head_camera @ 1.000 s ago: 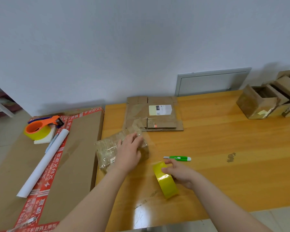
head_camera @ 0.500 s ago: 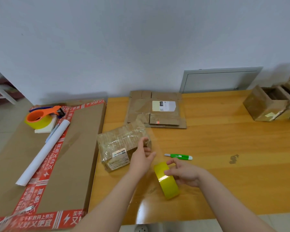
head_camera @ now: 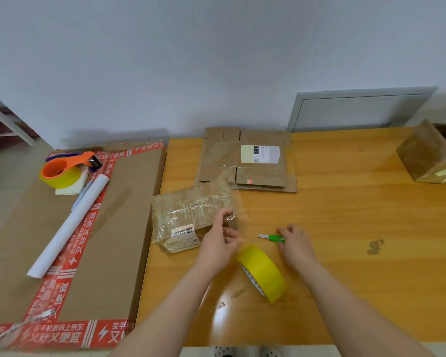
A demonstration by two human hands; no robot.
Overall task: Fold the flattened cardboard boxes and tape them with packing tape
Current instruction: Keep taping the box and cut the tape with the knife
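Nearby, 1 tape roll (head_camera: 264, 273); 1 cutter (head_camera: 273, 237)

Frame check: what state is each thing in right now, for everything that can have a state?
taped box: folded shut, wrapped in clear tape.
left hand: thumb on that box's right end, fingers curled; grip unclear.
right hand: fingers curled on the green knife.
green knife: lying flat on the table.
yellow tape roll: standing on edge, unheld.
flattened boxes: flat, stacked, unfolded.
far-right box: folded up, top open.
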